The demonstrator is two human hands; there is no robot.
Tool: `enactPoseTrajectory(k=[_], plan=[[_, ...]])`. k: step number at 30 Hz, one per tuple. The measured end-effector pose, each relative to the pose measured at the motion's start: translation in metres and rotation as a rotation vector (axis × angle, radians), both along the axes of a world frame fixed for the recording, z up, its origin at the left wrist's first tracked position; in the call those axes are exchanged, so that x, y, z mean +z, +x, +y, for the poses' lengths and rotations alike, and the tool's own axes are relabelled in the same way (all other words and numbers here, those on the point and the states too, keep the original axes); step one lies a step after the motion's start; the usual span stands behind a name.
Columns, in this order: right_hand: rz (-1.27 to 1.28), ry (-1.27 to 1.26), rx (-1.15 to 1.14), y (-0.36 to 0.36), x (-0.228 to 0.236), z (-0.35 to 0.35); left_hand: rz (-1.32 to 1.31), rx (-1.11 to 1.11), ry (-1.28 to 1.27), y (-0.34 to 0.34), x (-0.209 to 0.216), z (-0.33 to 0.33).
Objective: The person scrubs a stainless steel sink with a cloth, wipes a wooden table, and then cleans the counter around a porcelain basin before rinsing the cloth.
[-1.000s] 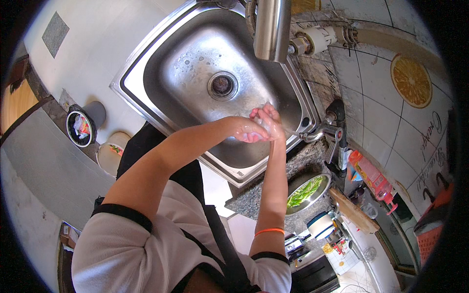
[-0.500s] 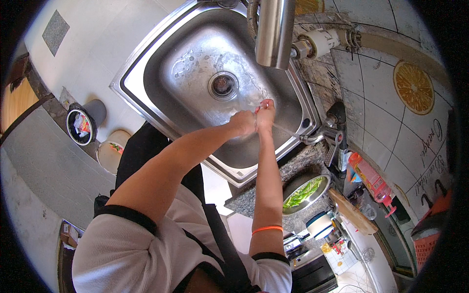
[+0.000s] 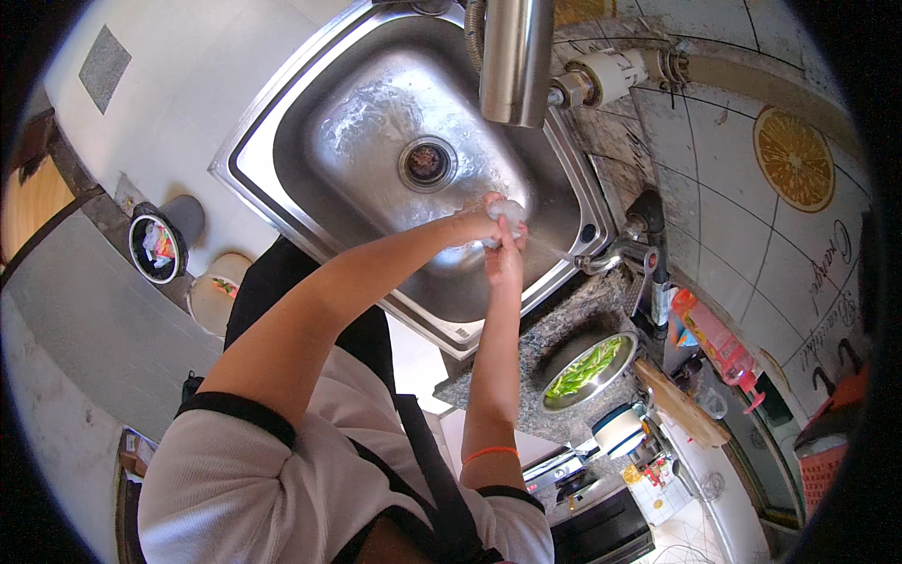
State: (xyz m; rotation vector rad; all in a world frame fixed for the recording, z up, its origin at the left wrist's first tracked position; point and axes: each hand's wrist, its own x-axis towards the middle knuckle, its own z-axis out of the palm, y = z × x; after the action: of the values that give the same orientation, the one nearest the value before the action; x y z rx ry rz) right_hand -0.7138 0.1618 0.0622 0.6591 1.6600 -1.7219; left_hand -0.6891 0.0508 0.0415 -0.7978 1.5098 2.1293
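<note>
Water from the faucet (image 3: pixel 606 258), right of your hands, could knock the whitish clump (image 3: pixel 508 212), too blurred to identify, into the sink (image 3: pixel 376 183) below them. It sits between your partly curled left hand (image 3: pixel 477 226) and your right hand (image 3: pixel 505 261), fingers extended against it; grip firmness cannot be told. Your left forearm (image 3: pixel 385 268) slants inward; your right forearm (image 3: pixel 493 367) points nearly straight ahead.

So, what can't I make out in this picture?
All in the head view:
- Left grip and right grip: some fingers are hidden where the two overlap.
- White lump at the fingers: too blurred to tell whether it is foam, water or an object.
- Drain: too small and dark to show what lies inside.
- Steel tube: cut off by the top edge.
</note>
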Motion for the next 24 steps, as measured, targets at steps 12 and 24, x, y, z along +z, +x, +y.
enactPoseTrajectory(k=[12, 24], plan=[[0.490, 0.181, 0.294, -0.001, 0.037, 0.011, -0.309, 0.315, 0.766, 0.009, -0.004, -0.005], [0.706, 0.341, 0.307, -0.024, 0.038, 0.026, -0.268, 0.393, 0.417, 0.012, -0.029, 0.003]])
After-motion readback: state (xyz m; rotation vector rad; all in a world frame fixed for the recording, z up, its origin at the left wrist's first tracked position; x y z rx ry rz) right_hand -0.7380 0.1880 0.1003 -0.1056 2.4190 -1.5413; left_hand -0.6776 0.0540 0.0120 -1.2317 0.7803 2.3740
